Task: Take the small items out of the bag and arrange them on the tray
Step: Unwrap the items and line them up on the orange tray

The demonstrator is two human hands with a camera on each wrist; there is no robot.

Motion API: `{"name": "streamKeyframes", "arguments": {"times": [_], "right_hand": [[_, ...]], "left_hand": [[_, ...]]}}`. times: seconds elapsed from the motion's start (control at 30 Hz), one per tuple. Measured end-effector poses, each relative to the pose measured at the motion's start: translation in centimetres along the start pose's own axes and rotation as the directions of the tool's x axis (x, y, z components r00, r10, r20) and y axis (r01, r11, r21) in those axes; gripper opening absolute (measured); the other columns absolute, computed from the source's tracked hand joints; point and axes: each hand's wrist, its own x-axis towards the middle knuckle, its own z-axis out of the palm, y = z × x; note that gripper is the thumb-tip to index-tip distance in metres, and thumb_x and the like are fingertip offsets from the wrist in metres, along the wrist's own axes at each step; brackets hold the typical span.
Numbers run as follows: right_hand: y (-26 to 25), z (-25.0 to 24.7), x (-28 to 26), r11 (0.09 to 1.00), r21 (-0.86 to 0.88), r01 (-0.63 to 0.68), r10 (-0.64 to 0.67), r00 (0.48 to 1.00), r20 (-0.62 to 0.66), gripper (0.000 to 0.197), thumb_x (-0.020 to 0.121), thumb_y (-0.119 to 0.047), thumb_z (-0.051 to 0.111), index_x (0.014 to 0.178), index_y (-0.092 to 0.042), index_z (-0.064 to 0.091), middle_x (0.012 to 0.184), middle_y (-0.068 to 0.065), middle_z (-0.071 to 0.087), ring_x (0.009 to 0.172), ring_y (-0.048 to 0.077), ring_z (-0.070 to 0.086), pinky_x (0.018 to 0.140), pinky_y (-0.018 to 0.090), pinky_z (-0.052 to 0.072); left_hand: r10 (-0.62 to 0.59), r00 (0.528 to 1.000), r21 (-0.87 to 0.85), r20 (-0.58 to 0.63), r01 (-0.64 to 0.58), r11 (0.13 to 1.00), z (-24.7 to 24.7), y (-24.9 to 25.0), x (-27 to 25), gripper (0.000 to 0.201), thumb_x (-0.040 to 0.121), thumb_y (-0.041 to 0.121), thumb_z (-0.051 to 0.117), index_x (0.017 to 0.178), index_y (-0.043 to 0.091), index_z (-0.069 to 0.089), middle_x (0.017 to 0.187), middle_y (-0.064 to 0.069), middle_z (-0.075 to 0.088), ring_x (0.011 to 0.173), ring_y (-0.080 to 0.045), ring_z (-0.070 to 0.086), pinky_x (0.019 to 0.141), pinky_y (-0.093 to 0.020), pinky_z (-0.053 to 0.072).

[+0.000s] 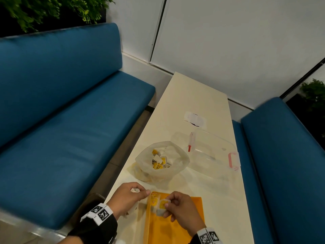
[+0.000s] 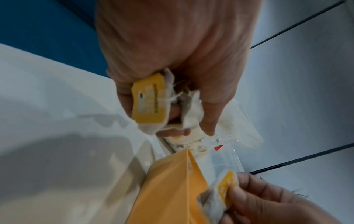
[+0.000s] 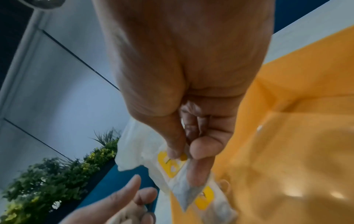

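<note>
Both hands curled, left hand (image 1: 127, 196) gripping sachets (image 2: 149, 98), right hand (image 1: 182, 206) pinching sachet (image 1: 163, 206)

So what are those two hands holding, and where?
Left hand grips several sachets bunched in its palm; right hand pinches one sachet by its top edge.

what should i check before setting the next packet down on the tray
1. Right hand pinches a packet firmly: ok.
2. That packet is over the tray: ok, at its far left corner.
3. Bare tray floor free for it: ok, most of the orange surface is clear.
4. Left hand keeps hold of its spare packets: ok, fingers are curled round them.
5. Packets already on the tray sit in a neat row: cannot tell, the hands cover them.
6. Bag is open with packets left inside: ok.
</note>
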Motion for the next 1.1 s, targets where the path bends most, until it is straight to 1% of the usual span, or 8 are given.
{"name": "streamKeyframes", "arguments": {"times": [0.17,0.3,0.4,0.5,0.73,0.87,1.03,1.1], "right_hand": [[2.1,2.0,0.9,0.992,-0.061,-0.106,0.107,0.994,0.010,0.012,0.087,0.004,0.066,0.083,-0.006,0.061,0.055,0.005,0.066,0.046,0.016,0.063,0.041,0.024,0.044],[2.3,3.4,1.5,0.989,-0.071,-0.133,0.132,0.991,-0.014,0.019,0.083,0.004,0.067,0.074,-0.009,0.058,0.053,0.006,0.063,0.045,0.018,0.062,0.039,0.022,0.041],[2.2,4.0,1.9,0.987,-0.080,-0.138,0.135,0.990,-0.044,0.018,0.085,0.001,0.067,0.075,-0.009,0.056,0.060,0.011,0.065,0.044,0.017,0.061,0.038,0.022,0.042],[2.2,4.5,2.1,0.985,-0.069,-0.157,0.151,0.985,-0.085,0.016,0.087,0.001,0.066,0.078,-0.009,0.057,0.060,0.007,0.065,0.046,0.017,0.064,0.039,0.022,0.044],[1.8,5.0,2.1,0.987,-0.066,-0.148,0.135,0.974,-0.180,0.016,0.084,-0.004,0.071,0.076,-0.006,0.057,0.058,0.008,0.063,0.042,0.018,0.061,0.040,0.023,0.043],[1.6,5.3,2.1,0.983,-0.105,-0.152,0.127,0.967,-0.220,0.007,0.084,-0.006,0.066,0.081,-0.005,0.060,0.062,0.011,0.067,0.041,0.015,0.058,0.043,0.024,0.045],[1.7,5.6,2.2,0.977,-0.121,-0.173,0.138,0.958,-0.252,0.009,0.083,-0.006,0.066,0.081,-0.006,0.057,0.058,0.008,0.065,0.038,0.015,0.056,0.042,0.023,0.044],[1.6,5.6,2.2,0.979,-0.095,-0.180,0.151,0.955,-0.254,0.009,0.081,-0.004,0.066,0.082,-0.006,0.058,0.061,0.009,0.066,0.041,0.017,0.059,0.046,0.026,0.048]], "left_hand": [[-0.036,0.999,0.068,0.024,0.034,0.997,1.1,-0.8,-0.1,0.028,0.071,0.049,0.089,0.075,0.024,0.077,0.083,0.005,0.074,0.079,-0.008,0.066,0.062,-0.020,0.048],[-0.043,0.999,0.154,0.017,0.040,0.987,1.9,-1.6,0.1,0.029,0.065,0.047,0.092,0.076,0.025,0.076,0.090,0.002,0.073,0.083,-0.009,0.067,0.065,-0.021,0.051],[-0.050,0.999,0.146,0.011,0.048,0.988,2.1,-1.7,0.1,0.026,0.066,0.045,0.091,0.076,0.027,0.076,0.094,0.003,0.073,0.085,-0.008,0.067,0.067,-0.022,0.052],[-0.052,0.998,0.140,0.021,0.048,0.989,2.1,-1.7,0.2,0.024,0.067,0.044,0.091,0.077,0.026,0.077,0.093,0.004,0.074,0.087,-0.007,0.066,0.072,-0.022,0.052],[-0.090,0.995,0.101,0.032,0.086,0.991,2.2,-1.4,-0.1,0.025,0.068,0.044,0.090,0.077,0.024,0.078,0.093,0.004,0.074,0.088,-0.008,0.066,0.068,-0.020,0.049],[-0.096,0.995,0.081,0.039,0.092,0.992,2.2,-1.3,-0.2,0.026,0.068,0.044,0.091,0.076,0.023,0.078,0.093,0.003,0.074,0.089,-0.008,0.066,0.070,-0.019,0.048],[-0.110,0.992,0.074,0.068,0.105,0.992,2.0,-1.2,-0.2,0.024,0.073,0.041,0.088,0.080,0.021,0.079,0.094,0.003,0.075,0.091,-0.008,0.065,0.076,-0.021,0.050],[-0.167,0.982,0.001,0.090,0.167,0.986,1.6,-1.1,-0.3,0.022,0.081,0.042,0.083,0.083,0.020,0.080,0.092,0.003,0.076,0.090,-0.011,0.068,0.080,-0.026,0.052]]}}
